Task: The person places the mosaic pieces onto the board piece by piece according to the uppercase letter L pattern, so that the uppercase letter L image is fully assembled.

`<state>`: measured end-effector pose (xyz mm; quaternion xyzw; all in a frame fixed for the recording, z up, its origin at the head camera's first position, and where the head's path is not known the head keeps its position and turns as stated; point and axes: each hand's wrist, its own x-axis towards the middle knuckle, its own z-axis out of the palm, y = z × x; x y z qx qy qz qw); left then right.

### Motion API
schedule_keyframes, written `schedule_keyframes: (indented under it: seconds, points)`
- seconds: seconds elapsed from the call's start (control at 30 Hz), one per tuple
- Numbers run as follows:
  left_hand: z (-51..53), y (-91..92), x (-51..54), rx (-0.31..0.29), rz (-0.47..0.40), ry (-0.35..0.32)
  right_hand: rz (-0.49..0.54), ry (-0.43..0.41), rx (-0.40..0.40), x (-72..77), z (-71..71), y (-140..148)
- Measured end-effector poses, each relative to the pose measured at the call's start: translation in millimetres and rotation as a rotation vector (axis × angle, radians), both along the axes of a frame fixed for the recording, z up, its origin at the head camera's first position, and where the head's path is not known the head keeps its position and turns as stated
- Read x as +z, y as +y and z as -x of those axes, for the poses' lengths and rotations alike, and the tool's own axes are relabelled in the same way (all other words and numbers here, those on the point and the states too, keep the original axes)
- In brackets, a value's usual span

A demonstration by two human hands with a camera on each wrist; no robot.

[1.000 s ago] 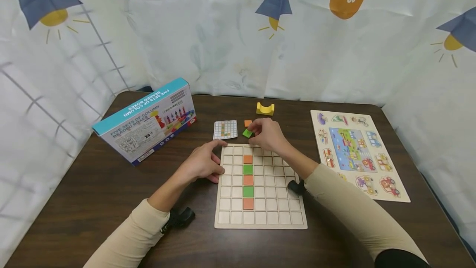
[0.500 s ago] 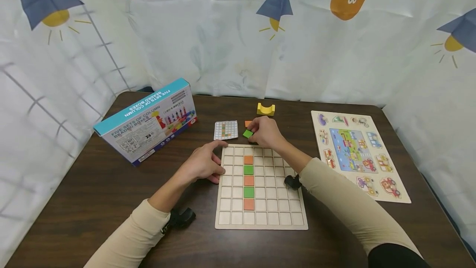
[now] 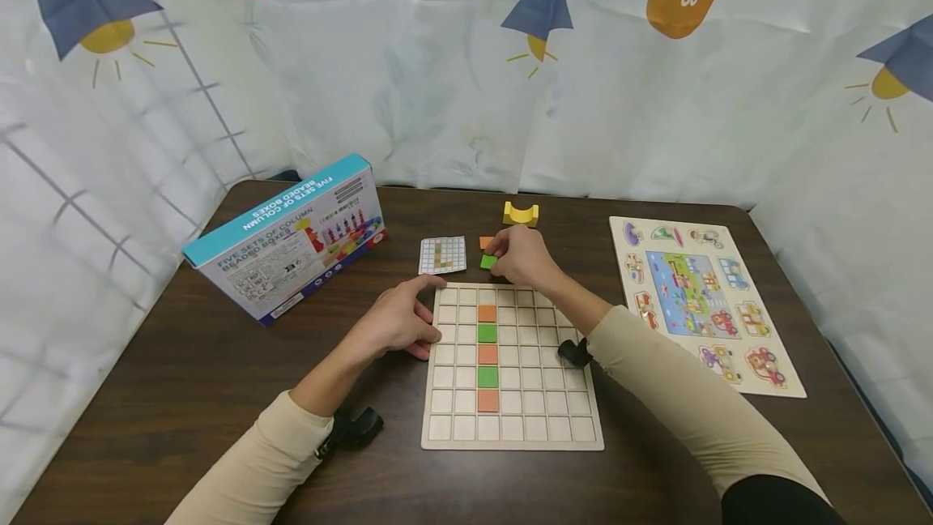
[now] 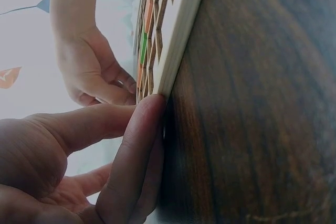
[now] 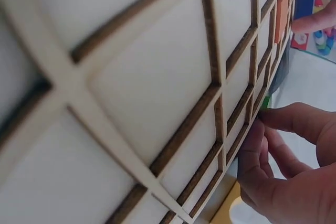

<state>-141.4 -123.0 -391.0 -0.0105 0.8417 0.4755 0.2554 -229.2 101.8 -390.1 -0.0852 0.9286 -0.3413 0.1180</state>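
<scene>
In the head view a pale wooden grid board [image 3: 543, 430] lies on the table, with a column of alternating orange tiles [image 3: 487, 354] and green tiles [image 3: 487, 377] set in it. My left hand [image 3: 399, 318] rests against the board's left side, its fingers spread along the edge near the upper corner. Beyond the far edge my right hand [image 3: 521, 255] pinches a loose green tile [image 3: 487, 262] at its right side. An orange tile [image 3: 484, 242] lies just behind, partly covered by the fingers. Only a sliver of green shows by the fingertips in the right wrist view.
A small printed grid card [image 3: 442, 255] lies behind the board. At the back stands a yellow curved block [image 3: 521, 214]. To the left is a toy box [image 3: 299, 241]; to the right lies a picture puzzle board [image 3: 707, 306]. The dark table [image 3: 219, 363] meets a hanging cloth.
The loose green tile has turned from a slanted position to nearly square and shifted slightly right under my right fingers. My left hand and the grid board stay put.
</scene>
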Motion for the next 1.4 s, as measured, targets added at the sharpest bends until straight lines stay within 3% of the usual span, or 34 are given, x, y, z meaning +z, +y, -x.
schedule_keyframes:
  seconds: [0.83,1.4]
  points:
    - [0.7,-0.5,-0.6,0.003,0.004,0.004,0.115,-0.021,0.012,12.3,-14.7,14]
    - [0.3,-0.2,-0.4,0.005,-0.004,0.012,0.169,-0.019,0.045,21.2,-47.0,27]
